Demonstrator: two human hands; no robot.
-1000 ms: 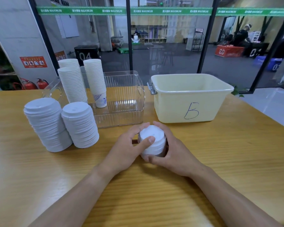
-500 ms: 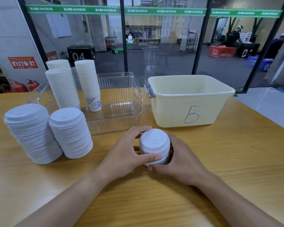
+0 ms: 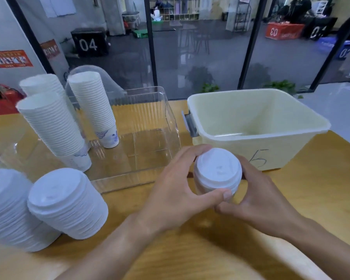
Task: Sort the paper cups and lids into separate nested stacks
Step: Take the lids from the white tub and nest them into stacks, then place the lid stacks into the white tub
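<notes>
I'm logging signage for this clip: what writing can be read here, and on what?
"04": black box behind the glass.
"03", mirrored: orange box.
Handwritten mark, partly hidden: cream bin.
Red wall sign: too blurred.
Cup prints: no readable words.

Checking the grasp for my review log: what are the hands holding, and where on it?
Both hands grip a short stack of lids by its sides: left hand, right hand.

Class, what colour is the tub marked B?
Pale yellow tub, clearest in the head view.
</notes>
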